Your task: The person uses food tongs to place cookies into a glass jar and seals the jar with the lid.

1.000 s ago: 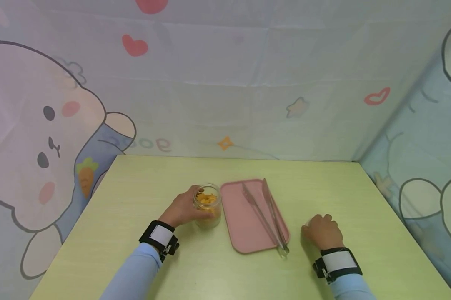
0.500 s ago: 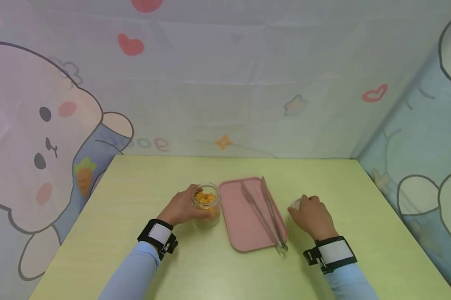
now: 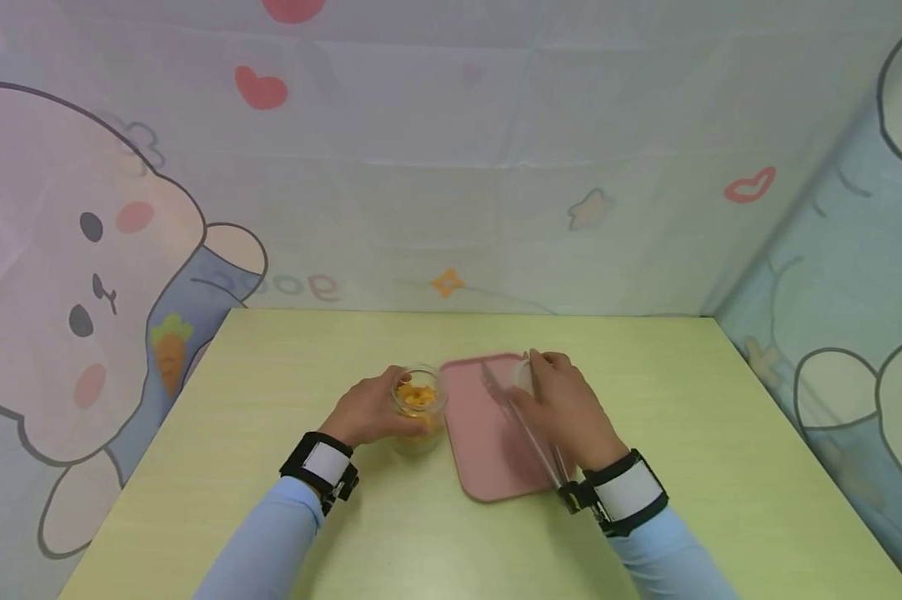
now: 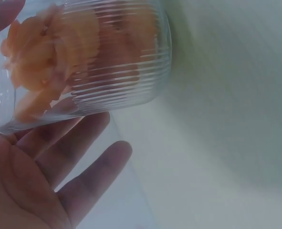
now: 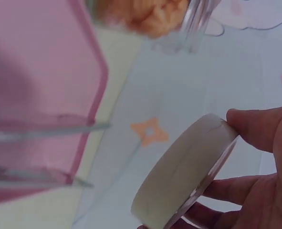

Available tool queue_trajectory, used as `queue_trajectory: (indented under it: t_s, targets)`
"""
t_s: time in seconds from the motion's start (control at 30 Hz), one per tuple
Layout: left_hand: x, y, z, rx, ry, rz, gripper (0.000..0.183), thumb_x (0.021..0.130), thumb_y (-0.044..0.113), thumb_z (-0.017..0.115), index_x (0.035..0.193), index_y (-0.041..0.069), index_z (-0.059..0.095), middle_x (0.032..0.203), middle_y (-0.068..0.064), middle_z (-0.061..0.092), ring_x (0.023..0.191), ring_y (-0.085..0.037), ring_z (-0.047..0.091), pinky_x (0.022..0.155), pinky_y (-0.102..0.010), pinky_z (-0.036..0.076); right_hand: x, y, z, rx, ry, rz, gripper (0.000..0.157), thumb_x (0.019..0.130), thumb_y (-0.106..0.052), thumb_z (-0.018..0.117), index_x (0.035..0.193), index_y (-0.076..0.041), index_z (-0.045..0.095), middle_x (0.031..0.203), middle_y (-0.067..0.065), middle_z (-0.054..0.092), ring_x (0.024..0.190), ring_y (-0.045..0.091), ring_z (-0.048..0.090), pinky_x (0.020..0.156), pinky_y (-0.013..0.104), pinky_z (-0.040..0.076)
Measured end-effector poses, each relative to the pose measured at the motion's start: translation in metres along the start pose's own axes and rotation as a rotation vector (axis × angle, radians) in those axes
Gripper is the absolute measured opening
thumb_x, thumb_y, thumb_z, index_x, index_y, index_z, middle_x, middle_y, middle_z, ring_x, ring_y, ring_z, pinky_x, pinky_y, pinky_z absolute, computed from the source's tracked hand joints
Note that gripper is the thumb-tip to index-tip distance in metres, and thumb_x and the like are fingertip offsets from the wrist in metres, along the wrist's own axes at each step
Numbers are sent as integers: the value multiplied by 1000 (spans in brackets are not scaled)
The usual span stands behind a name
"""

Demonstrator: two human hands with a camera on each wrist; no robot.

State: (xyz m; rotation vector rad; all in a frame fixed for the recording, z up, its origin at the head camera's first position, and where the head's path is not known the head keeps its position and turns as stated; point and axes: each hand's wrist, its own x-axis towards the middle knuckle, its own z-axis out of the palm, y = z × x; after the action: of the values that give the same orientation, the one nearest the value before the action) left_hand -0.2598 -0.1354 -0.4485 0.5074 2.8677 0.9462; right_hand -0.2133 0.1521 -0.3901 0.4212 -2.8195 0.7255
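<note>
My left hand (image 3: pixel 368 414) grips an open, ribbed glass jar (image 4: pixel 119 88) partly filled with orange-yellow pieces (image 3: pixel 417 395), fingers on its far side and thumb on the near side. The jar stands upright just left of the pink tray. Between thumb and fingers, my right hand (image 3: pixel 567 408) holds a round white lid (image 5: pixel 183 174), tilted on edge in the right wrist view. That hand is above the tray's right side, and covers part of the metal tongs (image 3: pixel 524 427) lying there.
The pink tray (image 3: pixel 488 467) lies in the middle of the pale yellow table (image 3: pixel 421 533). A printed cloth backdrop (image 3: pixel 436 125) rises behind the table's far edge.
My right hand has moved left with the lid, from the table right of the tray to over the tray and tongs. The left hand and the jar have stayed nearly in place.
</note>
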Motion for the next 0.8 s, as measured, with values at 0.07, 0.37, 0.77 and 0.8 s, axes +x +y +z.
queue_trajectory:
  t_s: [0.07,0.37,0.77,0.8]
  targets:
    - [1,2,1,20,9,7,85,68,50,83,137,12,51,112,-6,65,89,-20,59,75,-40,48,1,-7,3,33,-14,-33,67,96,-31,61,142,13,39,134,33,46,122,44,49,98,55,42]
    - [4,19,8,33,28,25,86,64,58,82,135,18,53,103,2,64,86,-16,58,72,-39,48,6,-27,16,104,-29,-161,70,94,-34,64,144,9,39,137,29,45,125,40,47,106,53,34]
    - [7,33,14,64,37,114,79,65,55,84,127,14,57,101,4,61,88,-15,58,73,-37,49,13,-39,29,-72,47,-297,60,90,-35,68,134,3,54,124,21,61,119,36,52,105,63,26]
    - [7,34,14,63,37,120,79,65,53,85,128,14,57,104,3,62,90,-16,58,74,-37,49,13,-40,29,-59,31,-292,60,91,-35,68,136,3,53,126,21,60,120,36,52,106,61,27]
